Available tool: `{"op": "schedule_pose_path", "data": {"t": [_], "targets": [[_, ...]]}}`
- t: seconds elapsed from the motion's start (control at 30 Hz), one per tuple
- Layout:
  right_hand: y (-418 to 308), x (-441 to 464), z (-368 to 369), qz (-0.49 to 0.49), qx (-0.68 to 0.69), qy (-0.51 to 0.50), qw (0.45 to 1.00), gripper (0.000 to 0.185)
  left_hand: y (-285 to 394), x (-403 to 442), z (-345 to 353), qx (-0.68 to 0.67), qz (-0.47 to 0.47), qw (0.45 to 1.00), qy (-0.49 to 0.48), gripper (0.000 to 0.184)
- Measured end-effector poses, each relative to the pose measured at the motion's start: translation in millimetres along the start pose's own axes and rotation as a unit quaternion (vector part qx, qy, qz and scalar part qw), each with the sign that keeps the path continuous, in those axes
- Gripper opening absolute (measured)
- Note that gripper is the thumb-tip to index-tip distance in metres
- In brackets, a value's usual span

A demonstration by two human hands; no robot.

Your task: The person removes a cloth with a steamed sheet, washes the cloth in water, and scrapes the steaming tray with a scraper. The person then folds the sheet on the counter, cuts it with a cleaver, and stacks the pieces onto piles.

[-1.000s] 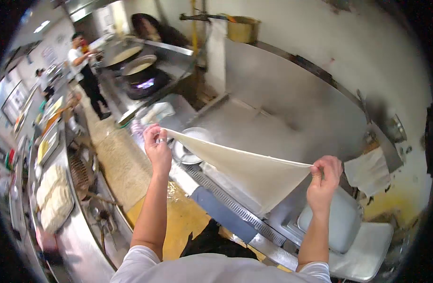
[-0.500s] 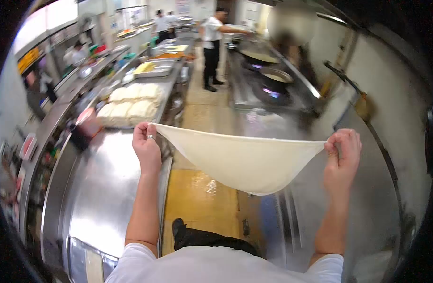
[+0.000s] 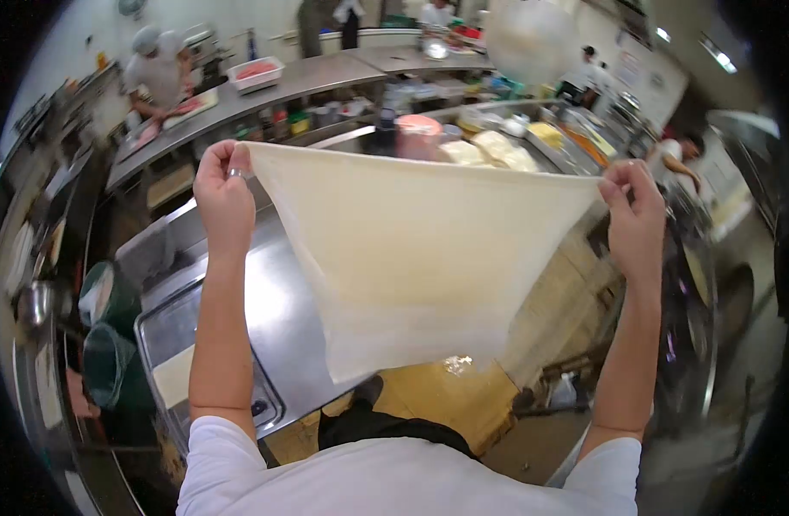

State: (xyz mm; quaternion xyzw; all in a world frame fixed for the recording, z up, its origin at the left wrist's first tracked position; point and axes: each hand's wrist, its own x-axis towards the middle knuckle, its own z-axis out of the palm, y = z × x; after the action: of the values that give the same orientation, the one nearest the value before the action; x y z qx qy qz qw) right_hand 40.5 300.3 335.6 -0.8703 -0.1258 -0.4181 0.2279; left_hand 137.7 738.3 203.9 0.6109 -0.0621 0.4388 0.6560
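Observation:
A wide, thin off-white sheet, dough or cloth [image 3: 420, 249], hangs stretched between my two hands. My left hand [image 3: 226, 193], with a ring on one finger, pinches its upper left corner. At the upper right corner, the fingers of my right hand [image 3: 635, 211] are closed on it. The top edge runs nearly straight, while the lower part hangs loose over the steel counter [image 3: 282, 301] and the floor. Both arms reach forward.
A sink [image 3: 261, 400] with a pale board lies at lower left, near green bins [image 3: 110, 361]. Behind the sheet are a pink tub [image 3: 418, 136] and pale dough blocks [image 3: 497, 150]. A person [image 3: 158, 73] works at the back left counter; another [image 3: 674, 159] stands at right.
The view has swung left from the stoves and wall to the steel counter and sink. Both hands still hold the sheet, which now hangs longer and more spread out.

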Motion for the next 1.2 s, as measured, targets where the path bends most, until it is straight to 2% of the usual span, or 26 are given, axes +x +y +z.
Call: {"op": "schedule_pose_path", "data": {"t": [0.17, 0.37, 0.43, 0.53, 0.57, 0.7, 0.77, 0.83, 0.87, 0.9, 0.93, 0.97, 1.0, 1.03, 1.07, 1.1, 1.2], "targets": [[5.7, 89.3, 162.0, -0.05, 0.069, -0.079, 0.993, 0.008, -42.7, 69.6, -75.6, 0.114, -0.042, 0.991, 0.049, 0.014], [20.7, 147.0, 336.5, -0.015, 0.121, -0.158, 0.98, 0.013, -97.9, 107.1, -122.3, 0.248, -0.054, 0.962, 0.097, 0.014], [12.9, 155.0, 364.2, -0.023, 0.106, -0.154, 0.982, 0.014, -105.1, 114.0, -128.5, 0.257, -0.059, 0.958, 0.111, 0.014], [10.2, 159.1, 380.8, 0.044, 0.136, -0.194, 0.971, 0.014, -100.5, 116.3, -129.9, 0.274, -0.074, 0.95, 0.128, 0.013], [11.4, 157.7, 382.8, 0.016, 0.136, -0.167, 0.976, 0.013, -95.7, 114.5, -129.7, 0.251, -0.078, 0.957, 0.126, 0.012], [25.3, 140.7, 370.1, -0.008, 0.166, -0.17, 0.971, 0.012, -71.8, 91.4, -127.0, 0.286, -0.067, 0.948, 0.124, 0.012], [33.3, 112.7, 349.0, -0.014, 0.177, -0.176, 0.968, 0.011, -55.7, 58.0, -123.4, 0.301, -0.066, 0.946, 0.106, 0.011], [54.9, 75.8, 338.5, -0.016, 0.185, -0.227, 0.956, 0.01, -53.5, 10.9, -130.8, 0.335, -0.066, 0.936, 0.082, 0.009], [67.3, 50.3, 336.8, -0.07, 0.171, -0.183, 0.966, 0.01, -51.6, -18.6, -131.6, 0.333, -0.063, 0.939, 0.064, 0.008], [86.7, 15.4, 339.6, -0.037, 0.179, -0.189, 0.965, 0.009, -49.8, -56.3, -133.3, 0.332, -0.068, 0.94, 0.042, 0.007], [96.4, -18.9, 326.5, -0.049, 0.18, -0.216, 0.958, 0.008, -55.8, -98.4, -139.1, 0.356, -0.14, 0.923, 0.045, 0.006], [123.0, -60.8, 329.8, -0.037, 0.154, -0.273, 0.949, 0.008, -53.6, -143.9, -138.8, 0.367, -0.126, 0.921, 0.022, 0.005], [142.5, -108.0, 325.3, -0.041, 0.158, -0.296, 0.941, 0.009, -58.1, -195.9, -142.1, 0.378, -0.197, 0.904, 0.032, 0.01], [155.1, -159.5, 317.8, -0.027, 0.103, -0.331, 0.938, 0.011, -66.2, -247.8, -149.9, 0.394, -0.223, 0.891, 0.021, 0.01], [181.9, -213.0, 315.1, -0.051, 0.057, -0.404, 0.912, 0.011, -73.0, -298.3, -162.6, 0.404, -0.292, 0.867, 0.01, 0.009], [183.2, -245.3, 295.5, -0.029, -0.004, -0.467, 0.884, 0.01, -73.4, -345.3, -167.5, 0.4, -0.333, 0.853, 0.037, 0.008], [179.0, -268.5, 260.2, 0.003, -0.004, -0.485, 0.874, 0.008, -63.0, -381.5, -157.1, 0.383, -0.403, 0.827, 0.083, 0.009]]}}
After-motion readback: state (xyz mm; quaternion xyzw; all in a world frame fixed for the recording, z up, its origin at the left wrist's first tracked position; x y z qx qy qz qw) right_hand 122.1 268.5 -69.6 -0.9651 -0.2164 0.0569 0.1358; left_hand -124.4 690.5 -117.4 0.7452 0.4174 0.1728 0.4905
